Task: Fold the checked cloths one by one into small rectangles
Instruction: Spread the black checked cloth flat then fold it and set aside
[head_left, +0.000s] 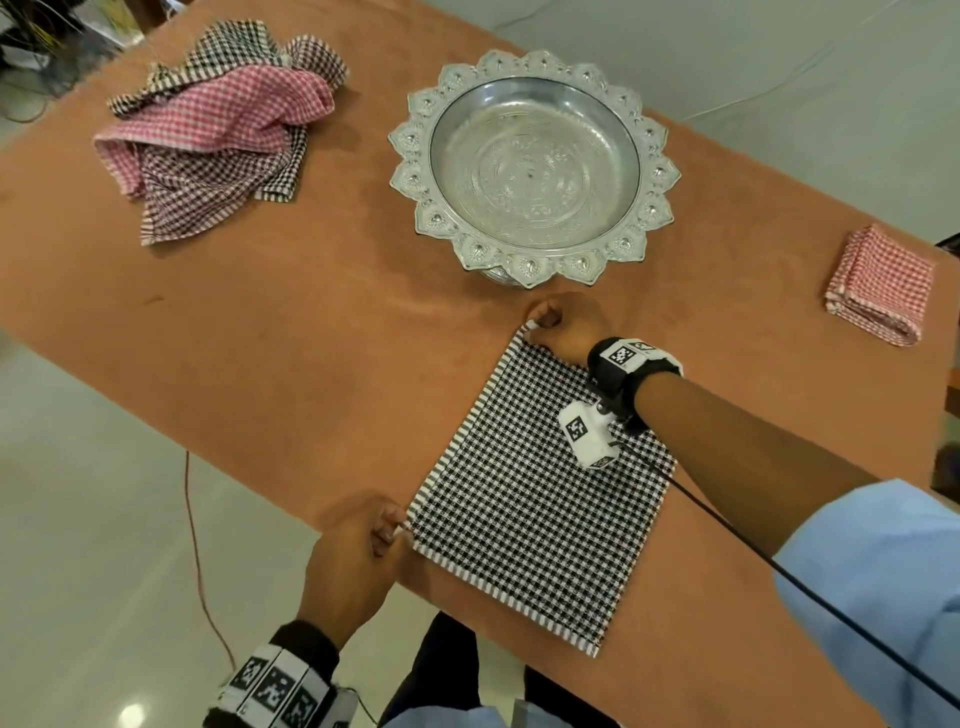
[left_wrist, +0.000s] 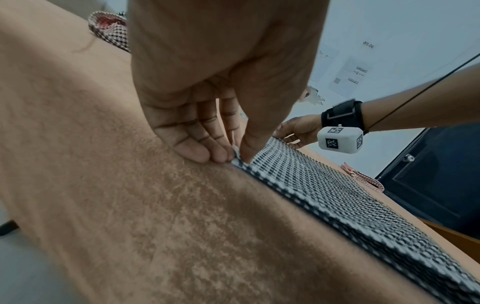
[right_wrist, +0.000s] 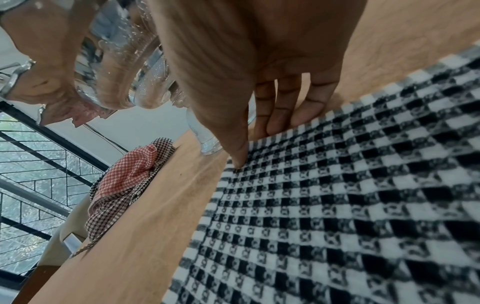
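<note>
A black-and-white checked cloth (head_left: 540, 499) lies flat on the counter (head_left: 291, 332). The left hand (head_left: 358, 551) and right hand (head_left: 563, 325) each pinch a left-edge corner; lift both evenly, keeping edges aligned when folding.

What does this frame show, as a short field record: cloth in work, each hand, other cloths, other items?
cloth in work: black-and-white checked cloth, flat on the table near its front edge
left hand: left hand pinches the cloth's near left corner
right hand: right hand pinches the far left corner
waiting: heap of unfolded checked cloths, far left
done: folded red checked cloth, far right
other: silver bowl with scalloped rim, nothing visible in it
</note>
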